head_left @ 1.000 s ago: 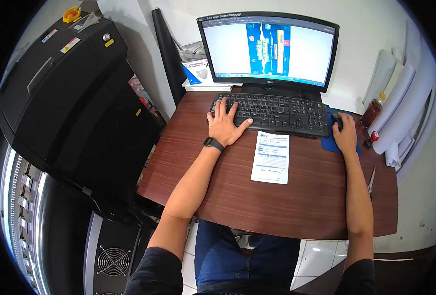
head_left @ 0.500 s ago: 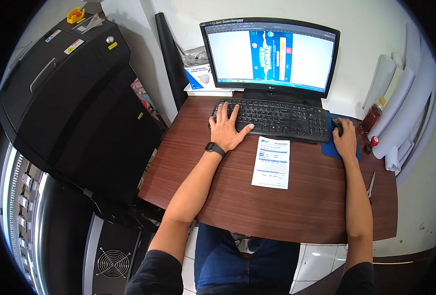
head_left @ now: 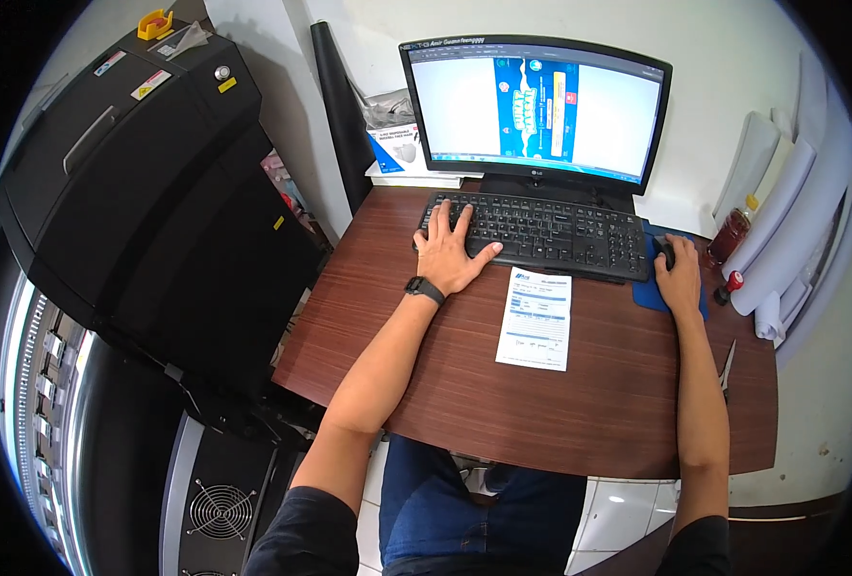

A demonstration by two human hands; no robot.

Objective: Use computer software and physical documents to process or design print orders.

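My left hand [head_left: 449, 253] rests with its fingers spread over the left end of a black keyboard [head_left: 551, 235]; a dark watch circles that wrist. At the keyboard's right, my right hand [head_left: 678, 274] curls over a black computer mouse [head_left: 666, 252] on a blue mouse pad [head_left: 649, 293]. Part of the mouse is hidden under the fingers. Behind the keyboard stands a monitor [head_left: 455, 110] displaying a blue poster-like design on a white page. A printed paper form [head_left: 534, 322] lies flat on the desk just in front of the keyboard.
On the brown wooden desk [head_left: 464, 403] lie scissors [head_left: 728, 370], a red-handled stamp [head_left: 730, 287] and a bottle of dark red liquid [head_left: 730, 233] at the right. White paper rolls [head_left: 781, 206] lean there. A large black machine [head_left: 147, 211] flanks the left. A mask box [head_left: 399, 152] stands behind.
The whole view has shifted slightly, with things sitting a little further right in the picture. Both hands keep their places on the keyboard and mouse.
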